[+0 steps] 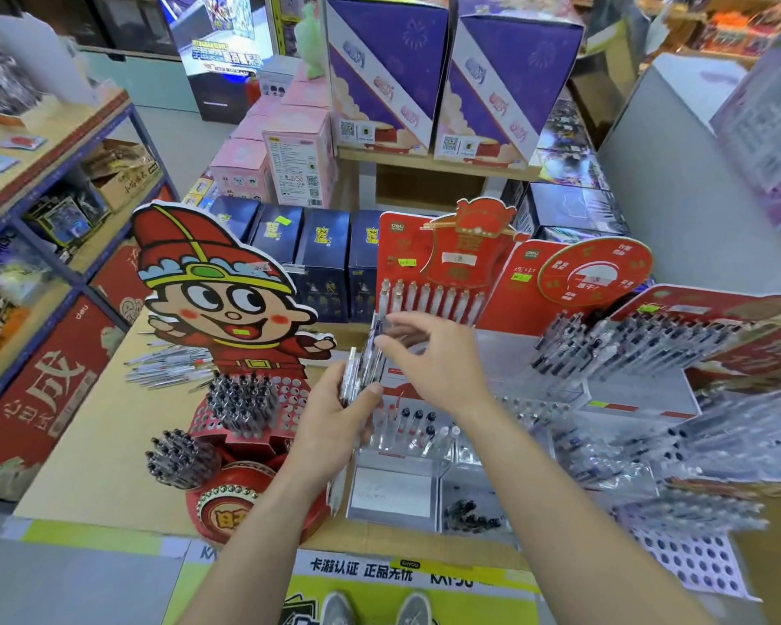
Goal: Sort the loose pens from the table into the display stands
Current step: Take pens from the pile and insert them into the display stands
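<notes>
The left hand is clenched around a bundle of pens, thumb across the front, holding them roughly upright above the front of the worktop. The right hand reaches in from the right, and its thumb and forefinger pinch the upper end of one pen standing at the top of that bundle; motion blur softens the fingertips. Directly below both hands stands a clear stand with tiered rows of holes, a few of them filled with dark-capped pens, and open trays at its front edge. Behind it rises a red stand with a row of pale pens upright along its base. To the left is a cartoon-figure stand, red and perforated at its foot, with two dense clusters of dark-capped pens pushed into it. Behind that figure's arm, near the left edge of the worktop, lie the loose pens in a flat scattered heap. To the right, more red-backed stands hold slanting rows of pens, blurred. Dark blue boxes line the back, with tall purple cartons on a shelf beyond.
</notes>
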A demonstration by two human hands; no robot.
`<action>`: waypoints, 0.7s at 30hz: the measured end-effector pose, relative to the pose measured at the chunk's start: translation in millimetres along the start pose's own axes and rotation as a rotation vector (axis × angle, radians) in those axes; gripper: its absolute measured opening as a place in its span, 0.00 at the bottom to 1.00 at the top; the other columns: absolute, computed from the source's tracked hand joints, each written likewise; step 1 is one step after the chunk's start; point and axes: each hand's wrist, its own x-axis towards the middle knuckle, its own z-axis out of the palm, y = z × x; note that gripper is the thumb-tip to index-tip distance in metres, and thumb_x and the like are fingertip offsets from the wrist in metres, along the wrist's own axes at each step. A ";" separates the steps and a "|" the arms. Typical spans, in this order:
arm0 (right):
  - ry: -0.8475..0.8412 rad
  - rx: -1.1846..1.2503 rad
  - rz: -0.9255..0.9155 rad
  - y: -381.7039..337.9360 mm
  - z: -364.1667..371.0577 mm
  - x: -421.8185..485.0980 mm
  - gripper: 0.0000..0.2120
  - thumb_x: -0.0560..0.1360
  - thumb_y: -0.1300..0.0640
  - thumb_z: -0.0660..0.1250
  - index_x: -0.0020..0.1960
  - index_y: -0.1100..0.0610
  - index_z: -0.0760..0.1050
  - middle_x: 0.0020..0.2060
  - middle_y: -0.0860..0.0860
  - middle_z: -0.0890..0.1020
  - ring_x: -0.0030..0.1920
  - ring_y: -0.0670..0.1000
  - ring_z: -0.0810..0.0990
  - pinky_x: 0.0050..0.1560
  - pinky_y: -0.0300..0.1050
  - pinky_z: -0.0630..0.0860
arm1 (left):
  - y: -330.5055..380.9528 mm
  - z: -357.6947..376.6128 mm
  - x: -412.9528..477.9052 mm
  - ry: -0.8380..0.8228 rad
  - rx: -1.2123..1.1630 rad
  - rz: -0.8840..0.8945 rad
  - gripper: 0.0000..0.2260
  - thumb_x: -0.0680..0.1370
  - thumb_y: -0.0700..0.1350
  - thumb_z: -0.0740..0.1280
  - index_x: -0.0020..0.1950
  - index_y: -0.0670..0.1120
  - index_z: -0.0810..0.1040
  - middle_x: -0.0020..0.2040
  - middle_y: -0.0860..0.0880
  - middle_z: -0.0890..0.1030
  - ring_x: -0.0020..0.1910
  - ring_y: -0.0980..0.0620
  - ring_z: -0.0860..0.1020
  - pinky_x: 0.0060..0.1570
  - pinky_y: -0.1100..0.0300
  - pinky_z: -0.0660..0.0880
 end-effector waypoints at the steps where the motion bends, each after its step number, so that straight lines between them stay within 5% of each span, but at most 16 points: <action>1: 0.006 -0.003 -0.003 0.4 -1.1 -0.9 0.17 0.75 0.45 0.73 0.61 0.50 0.82 0.47 0.38 0.83 0.48 0.35 0.80 0.50 0.29 0.74 | -0.3 1.0 0.2 -0.008 0.000 0.007 0.05 0.83 0.41 0.66 0.58 0.49 0.77 0.35 0.49 0.77 0.27 0.54 0.72 0.26 0.62 0.69; 6: -0.033 -0.084 0.010 3.4 -2.9 -2.4 0.18 0.74 0.40 0.72 0.58 0.51 0.81 0.49 0.42 0.78 0.49 0.41 0.75 0.52 0.39 0.73 | -1.8 6.5 -0.2 -0.036 0.108 0.046 0.05 0.82 0.41 0.67 0.57 0.48 0.78 0.36 0.53 0.79 0.33 0.55 0.75 0.33 0.62 0.74; 11: 0.017 0.127 -0.009 0.3 -6.6 0.8 0.01 0.78 0.51 0.71 0.47 0.47 0.80 0.44 0.41 0.78 0.45 0.39 0.76 0.48 0.35 0.69 | -10.9 10.8 -4.3 -0.062 0.085 0.004 0.05 0.82 0.41 0.68 0.56 0.47 0.77 0.34 0.53 0.76 0.30 0.52 0.71 0.29 0.58 0.71; 16: 0.075 0.384 -0.109 -15.3 -13.2 11.1 0.05 0.81 0.59 0.67 0.51 0.51 0.81 0.43 0.42 0.81 0.40 0.41 0.76 0.44 0.37 0.72 | -36.3 -13.9 -22.1 -0.021 0.156 -0.109 0.07 0.82 0.42 0.69 0.58 0.50 0.77 0.29 0.52 0.72 0.26 0.51 0.69 0.27 0.58 0.66; 21: -0.026 0.338 -0.127 -30.0 28.0 3.8 0.08 0.81 0.59 0.67 0.58 0.51 0.82 0.48 0.43 0.81 0.44 0.39 0.77 0.46 0.30 0.72 | -49.3 -53.5 -49.5 0.141 0.133 -0.163 0.07 0.82 0.38 0.68 0.59 0.48 0.77 0.27 0.52 0.73 0.25 0.52 0.68 0.25 0.60 0.66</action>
